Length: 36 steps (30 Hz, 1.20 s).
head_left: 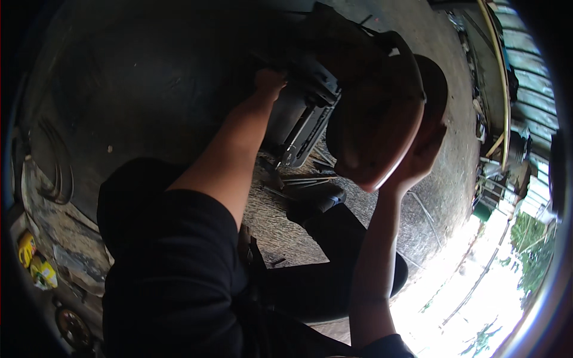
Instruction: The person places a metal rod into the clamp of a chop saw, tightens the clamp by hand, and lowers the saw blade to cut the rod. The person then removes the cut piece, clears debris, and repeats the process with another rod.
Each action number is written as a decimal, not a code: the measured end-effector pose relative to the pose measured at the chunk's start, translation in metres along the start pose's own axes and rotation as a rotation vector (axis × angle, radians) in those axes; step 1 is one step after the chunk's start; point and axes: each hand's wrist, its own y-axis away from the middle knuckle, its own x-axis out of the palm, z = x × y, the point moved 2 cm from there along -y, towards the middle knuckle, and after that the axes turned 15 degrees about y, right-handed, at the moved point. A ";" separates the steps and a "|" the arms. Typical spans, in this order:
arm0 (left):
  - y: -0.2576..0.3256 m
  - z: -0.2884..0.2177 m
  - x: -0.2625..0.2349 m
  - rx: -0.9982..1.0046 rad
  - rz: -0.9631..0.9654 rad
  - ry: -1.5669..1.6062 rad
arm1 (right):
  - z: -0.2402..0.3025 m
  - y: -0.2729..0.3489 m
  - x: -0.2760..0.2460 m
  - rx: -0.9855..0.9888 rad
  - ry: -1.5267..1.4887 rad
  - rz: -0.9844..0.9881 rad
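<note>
A large reddish-brown curved shell [388, 131] with a dark rim rises right of centre. My right hand [421, 158] cups its outer right side from below, the thumb hidden behind it. Left of the shell stands a dark machine-like frame [319, 80] with a grey slotted metal piece [307, 140] below it. My left hand [271, 82] reaches far forward with its fingers closed at the frame's left end. Deep shadow hides what exactly they grip. How the shell joins the frame is too dark to tell.
Thin rods [307, 178] lie on the rough floor near my shoe [316, 203]. To the left are yellow packages [36, 262] and a round rusty wheel-like part [73, 327]. A long pole [501, 77] and a cluttered rack [492, 191] stand along the right by corrugated sheeting.
</note>
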 end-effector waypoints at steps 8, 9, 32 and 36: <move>0.027 -0.034 0.031 -0.263 -0.249 -0.056 | -0.042 0.044 0.002 -0.050 0.102 -0.099; 0.028 -0.035 0.017 -0.229 -0.270 -0.072 | -0.037 0.048 0.010 -0.067 0.111 -0.083; 0.032 -0.041 0.008 -0.256 -0.388 0.019 | -0.039 0.064 0.022 -0.040 0.279 -0.088; 0.033 -0.038 0.007 -0.233 -0.390 0.030 | -0.034 0.061 0.019 -0.009 0.196 -0.039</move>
